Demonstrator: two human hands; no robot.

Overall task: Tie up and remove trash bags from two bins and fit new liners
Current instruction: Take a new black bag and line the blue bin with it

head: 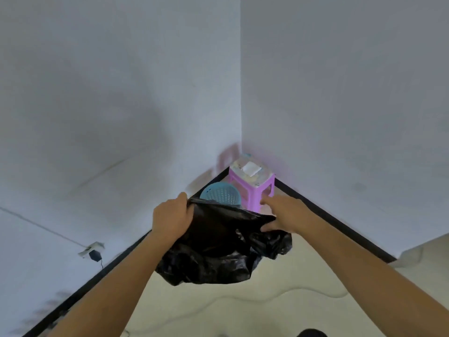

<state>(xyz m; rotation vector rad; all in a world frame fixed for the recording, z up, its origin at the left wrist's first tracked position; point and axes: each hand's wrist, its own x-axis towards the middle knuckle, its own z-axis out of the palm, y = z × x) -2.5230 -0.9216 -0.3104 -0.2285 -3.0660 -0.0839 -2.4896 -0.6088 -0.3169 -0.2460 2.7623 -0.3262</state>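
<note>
A black trash bag (218, 249) hangs in the air in front of me, crumpled and loose at the bottom. My left hand (171, 216) grips its upper left edge. My right hand (283, 214) holds the upper right edge with thumb below and fingers stretched forward. Behind the bag, a light blue perforated bin (222, 193) stands in the room corner; only its upper part shows above the bag.
A purple plastic stool (252, 188) with white paper on top stands in the corner beside the bin. White walls meet there, with a black skirting (340, 222) along the floor. A wall socket with a black adapter (93, 254) is at the left. A white cable lies on the floor.
</note>
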